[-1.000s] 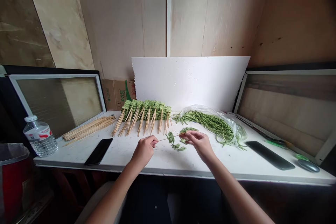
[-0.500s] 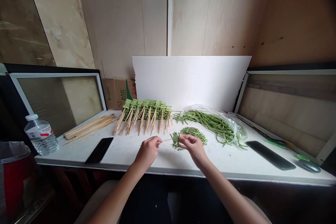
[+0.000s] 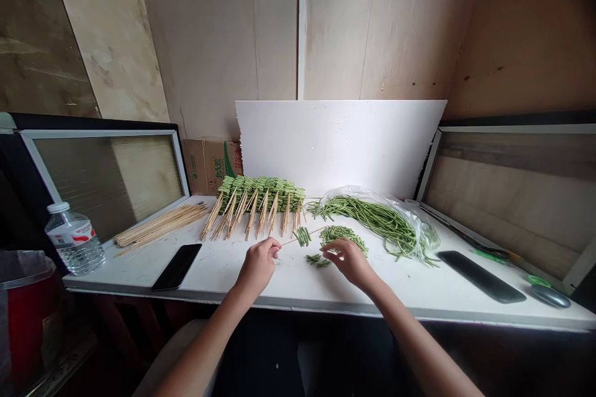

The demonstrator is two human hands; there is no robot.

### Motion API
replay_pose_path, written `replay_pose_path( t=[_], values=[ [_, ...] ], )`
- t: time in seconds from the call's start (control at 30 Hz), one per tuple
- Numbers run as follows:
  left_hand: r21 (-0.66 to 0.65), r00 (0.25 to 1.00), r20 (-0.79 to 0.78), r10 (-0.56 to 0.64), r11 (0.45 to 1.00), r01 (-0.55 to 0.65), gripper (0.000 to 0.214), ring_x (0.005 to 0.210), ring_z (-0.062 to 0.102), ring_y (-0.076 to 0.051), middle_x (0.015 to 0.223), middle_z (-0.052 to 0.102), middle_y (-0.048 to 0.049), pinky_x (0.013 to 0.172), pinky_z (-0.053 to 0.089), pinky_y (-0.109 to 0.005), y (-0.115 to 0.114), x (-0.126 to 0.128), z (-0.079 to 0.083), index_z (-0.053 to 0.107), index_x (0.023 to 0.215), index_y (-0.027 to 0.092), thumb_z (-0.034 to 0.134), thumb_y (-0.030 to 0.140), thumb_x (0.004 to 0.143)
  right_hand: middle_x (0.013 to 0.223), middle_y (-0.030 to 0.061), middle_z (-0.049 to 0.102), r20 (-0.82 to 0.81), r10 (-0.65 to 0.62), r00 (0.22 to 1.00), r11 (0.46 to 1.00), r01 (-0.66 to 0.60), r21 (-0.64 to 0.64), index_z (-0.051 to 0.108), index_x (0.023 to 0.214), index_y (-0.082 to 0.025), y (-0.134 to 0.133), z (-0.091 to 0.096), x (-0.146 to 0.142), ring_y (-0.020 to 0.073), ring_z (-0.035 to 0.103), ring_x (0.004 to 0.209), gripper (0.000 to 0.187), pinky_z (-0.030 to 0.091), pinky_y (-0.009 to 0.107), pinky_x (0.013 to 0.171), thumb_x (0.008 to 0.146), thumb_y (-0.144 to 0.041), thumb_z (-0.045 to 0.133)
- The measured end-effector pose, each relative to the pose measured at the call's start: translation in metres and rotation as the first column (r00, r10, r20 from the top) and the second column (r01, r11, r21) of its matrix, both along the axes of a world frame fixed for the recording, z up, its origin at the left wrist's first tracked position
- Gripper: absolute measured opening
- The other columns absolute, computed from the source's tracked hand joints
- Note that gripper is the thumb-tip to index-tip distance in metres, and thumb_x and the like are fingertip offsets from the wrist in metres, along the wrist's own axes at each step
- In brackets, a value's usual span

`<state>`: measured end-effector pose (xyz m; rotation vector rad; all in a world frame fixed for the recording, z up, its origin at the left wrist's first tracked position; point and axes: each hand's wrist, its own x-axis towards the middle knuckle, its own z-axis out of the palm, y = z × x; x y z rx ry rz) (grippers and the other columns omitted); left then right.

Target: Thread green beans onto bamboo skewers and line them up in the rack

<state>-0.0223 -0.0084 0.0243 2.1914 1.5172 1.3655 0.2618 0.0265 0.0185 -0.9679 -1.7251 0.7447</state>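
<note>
My left hand (image 3: 257, 262) is closed in a pinch around the lower end of a bamboo skewer (image 3: 287, 242). Several cut green bean pieces (image 3: 302, 236) are threaded side by side along it, and its bare tip points up and right. My right hand (image 3: 349, 262) hovers at the near side of a pile of cut green beans (image 3: 343, 234), thumb and fingertips slightly apart, with nothing visible between them. A few loose bean pieces (image 3: 317, 260) lie on the table just left of its fingers.
Stacked finished bean skewers (image 3: 261, 192) stand at the back. Left are bare skewers (image 3: 161, 225), a phone (image 3: 177, 267) and a water bottle (image 3: 74, 239). Right are long green beans (image 3: 372, 216) in a clear bag, a dark flat slab (image 3: 482, 275) and a grey mouse-shaped object (image 3: 550, 295).
My right hand has come off the skewer and shifted right to the cut pile. My left hand has moved slightly left, with the threaded beans now fully in sight.
</note>
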Motion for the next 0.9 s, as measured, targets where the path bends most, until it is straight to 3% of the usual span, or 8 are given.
replay_pose_path(
  t=[0.1, 0.2, 0.37, 0.5, 0.67, 0.8, 0.9],
  values=[
    [-0.02, 1.0, 0.006, -0.007, 1.0, 0.007, 0.025, 0.068, 0.064, -0.017, 0.071, 0.066, -0.0018, 0.067, 0.046, -0.025, 0.002, -0.003, -0.002, 0.068, 0.088, 0.02, 0.045, 0.01, 0.094, 0.091, 0.0091, 0.077, 0.253, -0.078, 0.964, 0.991, 0.047, 0.128, 0.084, 0.089, -0.03, 0.008, -0.013, 0.011, 0.034, 0.063, 0.1, 0.018, 0.052, 0.048, 0.09, 0.082, -0.045, 0.079],
    [-0.036, 1.0, 0.013, -0.024, 0.999, 0.024, 0.025, 0.069, 0.064, -0.018, 0.072, 0.065, -0.0021, 0.067, 0.046, -0.025, 0.002, -0.003, -0.002, 0.067, 0.087, 0.02, 0.045, 0.012, 0.095, 0.092, 0.0095, 0.076, 0.466, -0.106, 0.878, 0.983, 0.024, 0.18, 0.084, 0.088, -0.028, 0.009, -0.02, 0.011, 0.0328, 0.06, 0.098, 0.013, 0.049, 0.044, 0.088, 0.086, -0.037, 0.075],
    [-0.073, 0.999, 0.013, -0.045, 0.996, 0.046, 0.024, 0.069, 0.063, -0.018, 0.072, 0.065, -0.0023, 0.067, 0.045, -0.026, 0.0, 0.0, -0.001, 0.065, 0.086, 0.02, 0.044, 0.014, 0.095, 0.092, 0.0098, 0.075, 0.63, -0.119, 0.767, 0.972, -0.039, 0.232, 0.083, 0.091, -0.027, 0.004, -0.017, 0.005, 0.0316, 0.059, 0.1, 0.02, 0.046, 0.04, 0.084, 0.092, -0.024, 0.063],
    [-0.077, 0.998, 0.001, -0.061, 0.995, 0.061, 0.024, 0.07, 0.063, -0.019, 0.073, 0.066, -0.0027, 0.069, 0.045, -0.026, 0.001, 0.0, -0.003, 0.065, 0.085, 0.02, 0.044, 0.015, 0.096, 0.093, 0.0097, 0.075, 0.659, -0.156, 0.736, 0.966, -0.027, 0.259, 0.079, 0.088, -0.025, 0.006, -0.019, 0.004, 0.031, 0.058, 0.099, 0.019, 0.045, 0.04, 0.083, 0.091, -0.018, 0.062],
    [-0.09, 0.997, -0.009, -0.072, 0.993, 0.071, 0.023, 0.071, 0.064, -0.019, 0.073, 0.067, -0.003, 0.069, 0.046, -0.027, 0.001, 0.0, -0.004, 0.065, 0.086, 0.02, 0.044, 0.015, 0.095, 0.092, 0.0096, 0.075, 0.637, -0.145, 0.757, 0.968, -0.025, 0.251, 0.078, 0.091, -0.025, 0.009, -0.025, 0.005, 0.0295, 0.06, 0.097, 0.018, 0.046, 0.038, 0.082, 0.092, -0.019, 0.061],
    [-0.1, 0.997, 0.001, -0.081, 0.992, 0.081, 0.023, 0.072, 0.066, -0.019, 0.074, 0.067, -0.0032, 0.069, 0.047, -0.026, 0.001, 0.0, -0.003, 0.065, 0.086, 0.02, 0.044, 0.014, 0.095, 0.094, 0.0101, 0.075, 0.56, -0.098, 0.822, 0.969, -0.048, 0.241, 0.079, 0.094, -0.025, 0.009, -0.025, 0.005, 0.0296, 0.062, 0.097, 0.019, 0.049, 0.04, 0.084, 0.096, -0.026, 0.06],
    [-0.078, 0.998, -0.007, -0.069, 0.995, 0.069, 0.023, 0.072, 0.064, -0.019, 0.074, 0.067, -0.003, 0.069, 0.046, -0.027, 0.001, -0.001, -0.002, 0.065, 0.087, 0.02, 0.044, 0.013, 0.096, 0.095, 0.0093, 0.076, 0.414, -0.091, 0.906, 0.976, -0.001, 0.219, 0.078, 0.09, -0.025, 0.011, -0.021, 0.005, 0.0298, 0.064, 0.096, 0.021, 0.05, 0.045, 0.088, 0.096, -0.037, 0.062]
  ],
)
